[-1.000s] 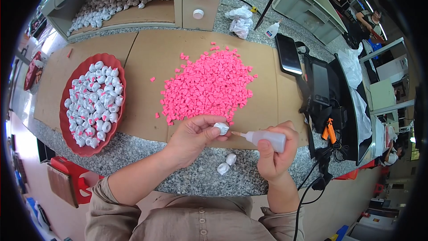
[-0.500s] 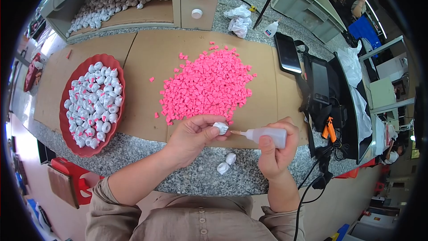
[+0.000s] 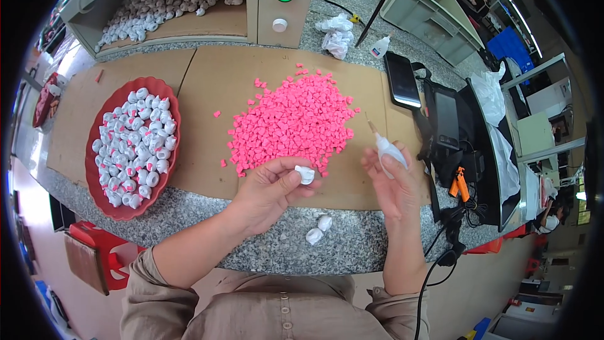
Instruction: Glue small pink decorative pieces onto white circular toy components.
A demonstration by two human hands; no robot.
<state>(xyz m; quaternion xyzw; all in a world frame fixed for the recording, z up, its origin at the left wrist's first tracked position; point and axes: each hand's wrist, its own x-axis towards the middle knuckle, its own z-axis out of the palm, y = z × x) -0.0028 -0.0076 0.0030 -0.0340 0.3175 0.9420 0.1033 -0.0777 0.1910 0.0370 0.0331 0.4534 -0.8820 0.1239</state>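
Note:
My left hand (image 3: pixel 267 186) pinches a small white rounded piece (image 3: pixel 305 174) between thumb and fingers, just in front of the pink heap. In my right hand (image 3: pixel 393 182) is a white glue bottle (image 3: pixel 391 154) with a thin tip, held against the palm by the thumb, its tip tilted up and away from the white piece. Beyond my hands a heap of small pink pieces (image 3: pixel 292 119) lies spread over the cardboard (image 3: pixel 201 113). Two more white pieces (image 3: pixel 319 230) rest on the granite edge close to me.
On the left stands a red scalloped tray (image 3: pixel 174 157) of white pieces with pink bits. A machine (image 3: pixel 280 6) with a green button is at the back. A phone (image 3: pixel 402 79), black straps, cables and a grey crate (image 3: pixel 428 12) are on the right. Someone sits at the far right.
My right hand has drawn the glue bottle away from the white piece and turned its tip upward, with the fingers loosened. My left hand keeps the white piece, turned slightly.

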